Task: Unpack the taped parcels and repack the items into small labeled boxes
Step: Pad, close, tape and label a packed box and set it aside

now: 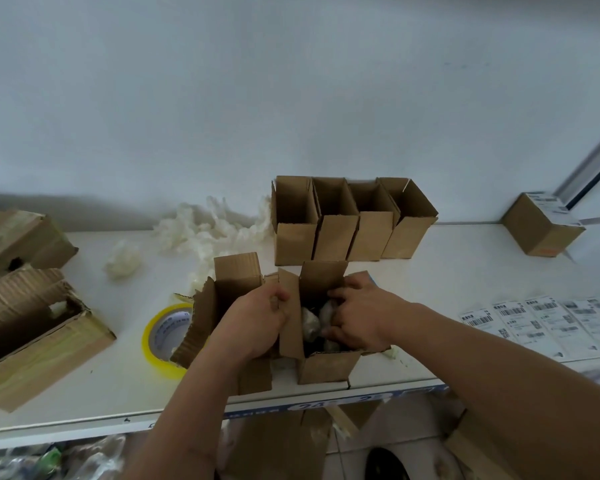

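Two small open cardboard boxes stand side by side near the table's front edge. My left hand (253,320) grips the left flap of the right-hand box (328,367). My right hand (355,315) reaches down into that box, fingers curled round wrapped grey items (310,320) inside it. The left-hand box (236,271) stands open, with its inside mostly hidden by my left hand. Several empty small boxes (354,237) stand in a row behind. Shipping labels (541,323) lie on the table at the right.
A yellow tape roll (163,341) lies left of the boxes. Opened taped parcels (39,337) sit at the far left. White crumpled packing (208,226) is strewn at the back. A labeled box (542,225) stands at the far right. More cartons sit under the table.
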